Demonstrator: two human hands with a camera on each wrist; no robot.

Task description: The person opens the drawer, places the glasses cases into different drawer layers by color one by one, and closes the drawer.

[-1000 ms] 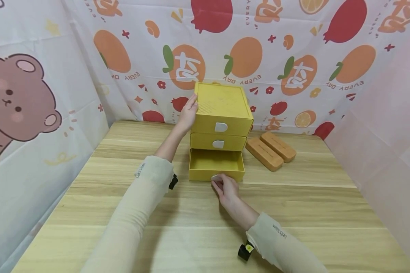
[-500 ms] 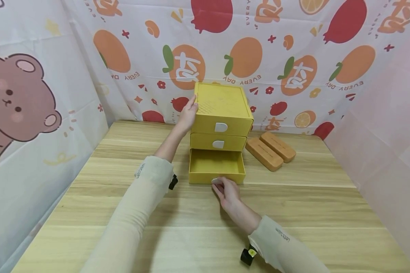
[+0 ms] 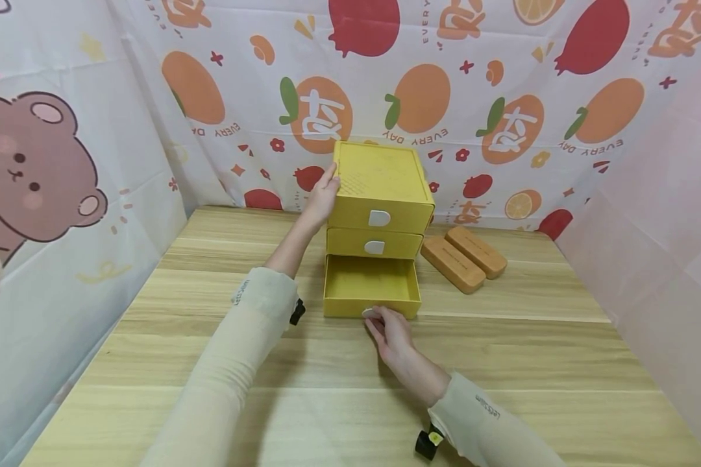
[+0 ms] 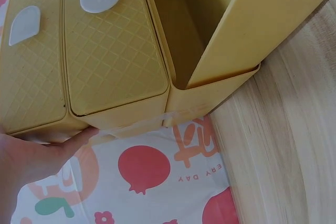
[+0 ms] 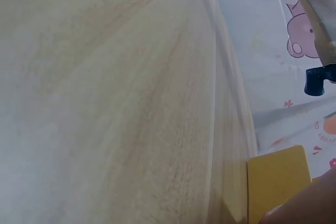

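Observation:
A yellow three-drawer cabinet (image 3: pixel 385 170) stands toward the back of the table, its upper two drawers closed. The bottom drawer (image 3: pixel 343 308) is pulled far out, and its bare inside shows. My left hand (image 3: pixel 322 198) rests against the cabinet's upper left side; in the left wrist view the fingers of the left hand (image 4: pixel 39 156) lie along that side. At the front of the bottom drawer, my right hand (image 3: pixel 398 340) pinches its white handle (image 3: pixel 368 313) between thumb and fingers. The right wrist view shows only part of the right hand (image 5: pixel 310 205) beside the yellow drawer front (image 5: pixel 278 179).
Two orange-brown oblong cases (image 3: pixel 453 264) lie side by side to the right of the cabinet. Behind the wooden table (image 3: pixel 537 363) hangs a fruit-print curtain (image 3: pixel 374 58), and a bear-print curtain (image 3: pixel 58 272) hangs along the left.
The bottom drawer has slid a little farther out toward me, with my right hand moving back along with it. The left hand has kept its place on the cabinet.

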